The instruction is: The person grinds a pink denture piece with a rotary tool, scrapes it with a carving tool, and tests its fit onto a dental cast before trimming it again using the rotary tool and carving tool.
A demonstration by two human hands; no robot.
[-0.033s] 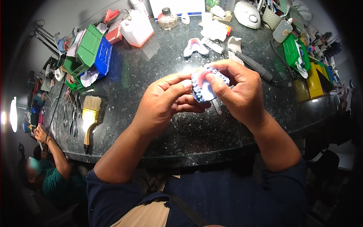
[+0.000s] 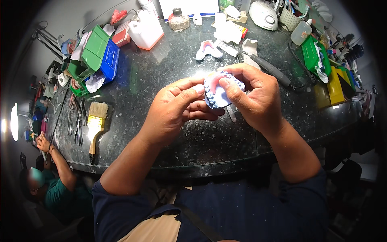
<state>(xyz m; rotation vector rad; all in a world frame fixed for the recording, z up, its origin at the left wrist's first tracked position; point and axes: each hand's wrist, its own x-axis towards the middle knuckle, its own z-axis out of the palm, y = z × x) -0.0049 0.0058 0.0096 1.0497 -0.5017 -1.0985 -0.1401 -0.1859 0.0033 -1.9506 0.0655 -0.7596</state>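
Observation:
Both hands hold a bluish-white dental cast [image 2: 221, 97] above the dark bench. Teeth run around its rim, and a pink arch-shaped piece [image 2: 215, 83] lies in its palate. My right hand [image 2: 258, 90] grips the cast from the right, its thumb pressed on the inner face beside the pink part. At the left edge, my left hand [image 2: 173, 105] is closed, with thumb and forefinger by the teeth and the other fingers curled beneath. Its exact contact is partly hidden. Below the cast, the end of a thin tool [image 2: 231, 114] shows on the bench.
Beyond the hands lie another cast with pink on it [image 2: 208, 50] and a grey handpiece [image 2: 271, 69]. A brush [image 2: 96, 121] and pliers [image 2: 78, 125] lie left. Bins [image 2: 108, 60] and a white jug [image 2: 146, 31] stand farther back. Another person [image 2: 60, 181] sits at far left.

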